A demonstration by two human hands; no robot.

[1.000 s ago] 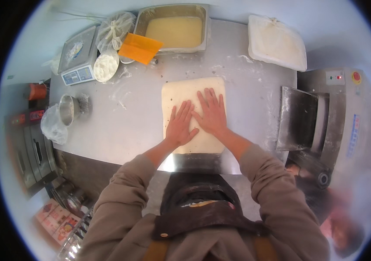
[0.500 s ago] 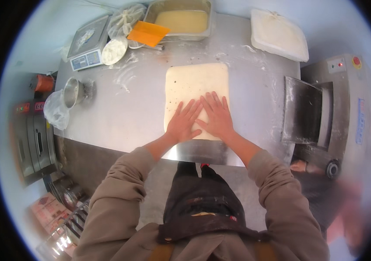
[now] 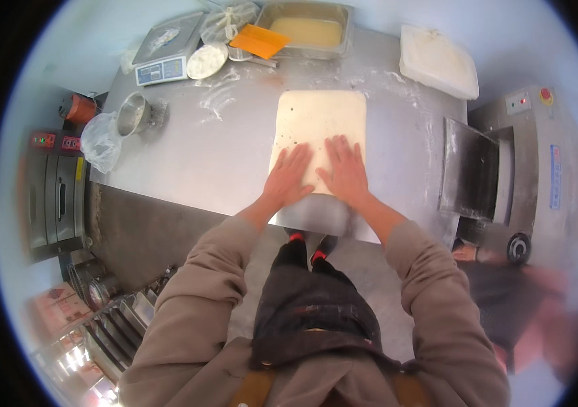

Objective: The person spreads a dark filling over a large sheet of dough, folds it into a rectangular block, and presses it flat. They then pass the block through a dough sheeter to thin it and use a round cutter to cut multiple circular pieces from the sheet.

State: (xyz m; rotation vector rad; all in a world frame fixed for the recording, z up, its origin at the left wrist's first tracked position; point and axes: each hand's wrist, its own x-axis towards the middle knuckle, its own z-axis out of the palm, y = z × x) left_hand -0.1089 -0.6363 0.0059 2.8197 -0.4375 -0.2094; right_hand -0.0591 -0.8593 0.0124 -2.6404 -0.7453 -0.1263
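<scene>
A flat, pale rectangle of dough (image 3: 319, 108) with small dark specks lies on the steel table (image 3: 201, 149). Both of my hands rest on its lower part, palms down. My left hand (image 3: 289, 175) is on the left side, fingers stretched out and slightly spread. On the right side, my right hand (image 3: 344, 171) lies flat with fingers apart; a narrow strip of dough shows between the two. Neither hand holds anything.
Along the back stand a scale (image 3: 165, 49), flour bowl (image 3: 205, 63), orange scraper (image 3: 258, 41), tray of yellow liquid (image 3: 309, 32) and white tub (image 3: 438, 62). A steel bowl (image 3: 133, 115) sits left; a machine (image 3: 533, 156) stands right, with another person's hand (image 3: 465, 252) below it. An oven (image 3: 55, 200) is left.
My hands have slid toward the dough's near edge and drawn slightly apart, still flat. The whole view has shifted, putting the table higher in the picture and showing my shoes.
</scene>
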